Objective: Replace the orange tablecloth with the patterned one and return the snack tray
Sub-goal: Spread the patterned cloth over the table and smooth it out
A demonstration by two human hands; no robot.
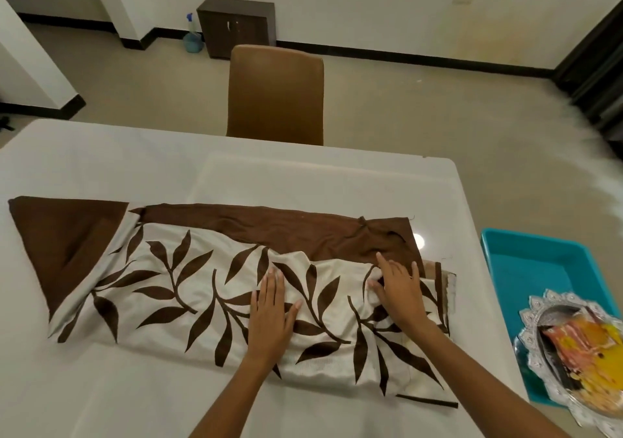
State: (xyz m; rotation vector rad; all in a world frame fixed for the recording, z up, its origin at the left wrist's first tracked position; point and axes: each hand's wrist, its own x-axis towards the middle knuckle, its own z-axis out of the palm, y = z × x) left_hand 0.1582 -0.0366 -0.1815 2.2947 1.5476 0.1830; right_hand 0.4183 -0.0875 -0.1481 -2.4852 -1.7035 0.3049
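Patterned tablecloth [188, 289] under both flat hands

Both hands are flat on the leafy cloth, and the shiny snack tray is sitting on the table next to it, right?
Not quite. Both hands, left and right, do rest on the leafy cloth, but the head view shows the snack tray sitting off the table, on a blue bin at its right.

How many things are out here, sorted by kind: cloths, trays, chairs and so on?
Cloths: 1, the patterned tablecloth
Trays: 2, the teal tray and the silver snack tray
Chairs: 1, the brown chair
Cabinets: 1, the dark cabinet
Spray bottles: 1, the blue spray bottle
Total: 6
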